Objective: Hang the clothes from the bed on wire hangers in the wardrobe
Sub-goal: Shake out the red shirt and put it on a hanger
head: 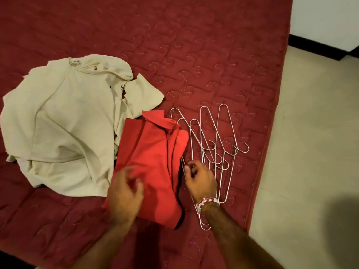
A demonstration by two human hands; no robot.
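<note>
Evidently, a hanger is being picked out for the first garment. A folded red collared polo shirt (153, 156) lies on the dark red quilted mattress (194, 55), just beside a fan of thin silver wire hangers (213, 146) and partly overlapping a crumpled cream cotton shirt (64, 123). The wardrobe is not in view.

The right hand (200, 179), with a red-and-white beaded bracelet (206, 202) at the wrist, is set on the hangers with its fingers curled, and the wire of the leftmost hanger (205, 228) appears to be pinched between thumb and fingertips. The left hand (124, 193) is held low over the lower part of the red shirt with its fingers loosely bent. It is blurred, so whether fabric is gripped cannot be told.

For the step to go well, only one hanger should be lifted. The hooks and shoulders are interlaced, so the chosen wire is probably best drawn out sideways and low, lest its neighbours be dragged along. The red shirt should be steadied by the left hand and opened at the collar, so that each wire shoulder can be fed in through the neck without the knit being stretched or snagged.
</note>
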